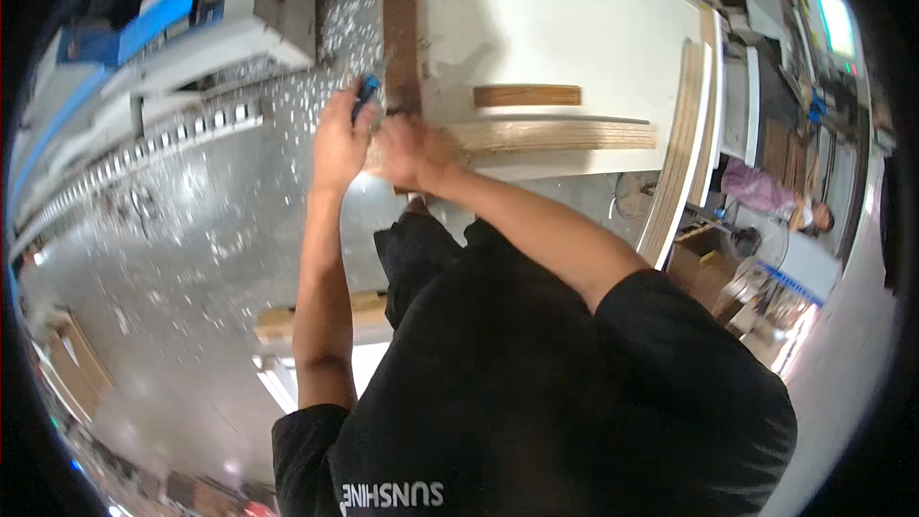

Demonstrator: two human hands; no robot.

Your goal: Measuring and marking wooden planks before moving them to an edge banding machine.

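My left hand (340, 134) is closed around a small blue and black hand tool (367, 90); its exact kind is too small to make out. Close beside it, my right hand (414, 150) grips the left end of a bundle of long, light wooden strips (560, 136). The bundle lies along the near edge of a white panel (574, 14), pointing right. Just beyond it, a short brown wooden piece (527, 96) rests on the panel. Some motion blur softens the right hand, and the bundle's gripped end is partly hidden.
A brown board (401, 24) runs along the panel's left edge. More stacked strips (675, 153) stand on the right. White scraps litter the grey floor (191, 258). A machine with a slotted rail (182, 139) is at left. Another person (766, 193) is far right.
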